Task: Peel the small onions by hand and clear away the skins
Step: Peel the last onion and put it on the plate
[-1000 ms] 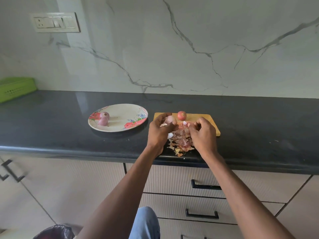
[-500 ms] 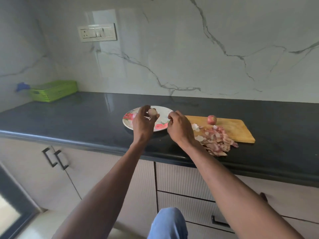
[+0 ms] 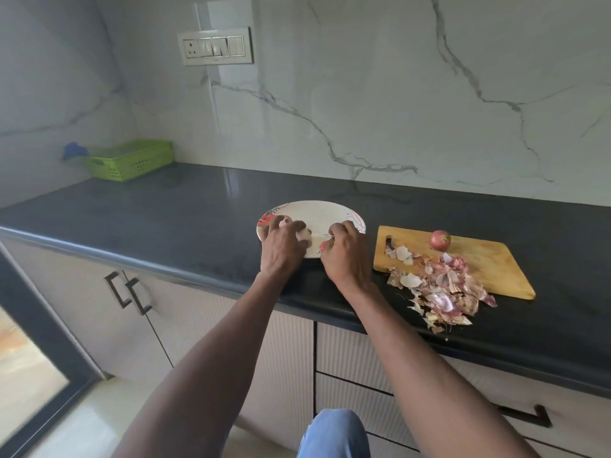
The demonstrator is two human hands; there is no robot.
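The surface [image 3: 165, 223] is glossy black. The wall [image 3: 396, 94] behind it is white marble with thin grey veins, and the switch plate [image 3: 216, 46] on it is pale grey. A lime-green basket [image 3: 132, 160] has something blue [image 3: 73, 150] beside it. The plate [image 3: 317, 213] is cream with red floral patches. The board [image 3: 489, 259] is honey-yellow wood. On it lies a reddish-brown onion [image 3: 440, 240]. The skins [image 3: 439, 285] are pink, purple and papery tan. The cabinets [image 3: 198, 325] are pale beige with black handles [image 3: 129, 292].
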